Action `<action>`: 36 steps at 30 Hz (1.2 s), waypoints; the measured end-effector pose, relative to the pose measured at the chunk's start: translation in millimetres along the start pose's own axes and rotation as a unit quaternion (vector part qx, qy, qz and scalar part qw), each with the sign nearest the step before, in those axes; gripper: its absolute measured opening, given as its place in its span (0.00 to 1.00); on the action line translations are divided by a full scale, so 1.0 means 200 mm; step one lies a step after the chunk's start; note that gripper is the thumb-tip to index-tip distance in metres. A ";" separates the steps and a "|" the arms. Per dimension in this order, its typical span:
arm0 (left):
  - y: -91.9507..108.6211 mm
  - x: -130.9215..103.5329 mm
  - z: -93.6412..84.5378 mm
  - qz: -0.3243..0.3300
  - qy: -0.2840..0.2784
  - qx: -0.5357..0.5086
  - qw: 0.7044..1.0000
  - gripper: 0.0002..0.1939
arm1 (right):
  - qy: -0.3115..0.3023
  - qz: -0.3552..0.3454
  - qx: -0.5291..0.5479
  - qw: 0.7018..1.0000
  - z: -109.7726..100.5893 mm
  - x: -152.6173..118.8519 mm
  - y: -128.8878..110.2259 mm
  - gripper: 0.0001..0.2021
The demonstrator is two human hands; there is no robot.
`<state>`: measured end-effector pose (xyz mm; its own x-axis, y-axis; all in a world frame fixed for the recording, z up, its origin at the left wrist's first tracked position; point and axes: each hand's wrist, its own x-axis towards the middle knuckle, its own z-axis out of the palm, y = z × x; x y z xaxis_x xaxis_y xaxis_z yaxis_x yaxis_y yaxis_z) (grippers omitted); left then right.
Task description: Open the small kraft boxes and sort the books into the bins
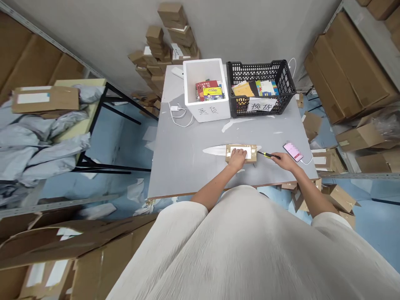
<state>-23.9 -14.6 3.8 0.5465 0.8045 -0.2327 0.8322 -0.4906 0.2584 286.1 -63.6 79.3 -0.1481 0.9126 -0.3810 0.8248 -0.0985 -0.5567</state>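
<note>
A small taped cardboard box (252, 155) with a white label lies near the front of the grey table. On top of it rests my left hand (238, 157), its fingers stretched flat over the label. My right hand (283, 161) is wrapped round the handle of a black and yellow-green utility knife (266, 155). The knife points left, its tip at the box's right end; whether it touches the cardboard I cannot tell. To the right of the knife lies a phone (293, 152) with a pink lit screen and a white cable.
Behind the box, a white foam bin (204, 109) and a black plastic crate (233, 93) hold books. A charger (175, 108) and cable lie at the table's left. Stacked cardboard boxes (173, 16) stand against the wall, grey mailer bags (18, 141) on a side table.
</note>
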 end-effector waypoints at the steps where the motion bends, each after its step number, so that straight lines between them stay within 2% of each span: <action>1: 0.00 0.00 0.01 -0.004 0.002 0.000 1.000 0.25 | 0.001 0.005 0.006 1.000 0.00 0.01 0.00 0.22; 5: 0.03 -0.02 0.02 -0.011 0.011 0.002 1.000 0.24 | -0.017 -0.009 0.001 1.000 -0.02 0.08 0.01 0.21; 10: 0.04 -0.03 0.03 -0.018 0.014 0.013 1.000 0.23 | -0.097 -0.063 -0.082 0.990 -0.08 0.22 0.00 0.20; 15: 0.04 -0.05 0.04 -0.020 0.022 0.006 1.000 0.25 | -0.103 -0.123 -0.247 0.956 -0.12 0.40 -0.06 0.19; 19: 0.04 -0.06 0.04 -0.024 0.015 0.005 1.000 0.27 | -0.102 -0.154 -0.290 0.939 -0.08 0.46 -0.09 0.20; 24: 0.04 -0.06 0.04 -0.025 0.017 0.002 1.000 0.26 | -0.112 -0.119 -0.251 0.954 -0.02 0.43 -0.01 0.22; 29: 0.04 -0.06 0.03 -0.026 0.016 0.005 1.000 0.24 | -0.150 -0.077 -0.103 0.980 0.01 0.34 0.09 0.22; 36: 0.04 -0.07 0.02 -0.025 0.008 0.011 1.000 0.25 | -0.140 -0.048 -0.025 0.989 0.07 0.23 0.12 0.24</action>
<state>-23.9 -31.7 5.2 0.5022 0.8334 -0.2308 0.8608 -0.4562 0.2258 291.2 -29.2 37.3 -0.3660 0.7709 -0.5213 0.8250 0.0095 -0.5651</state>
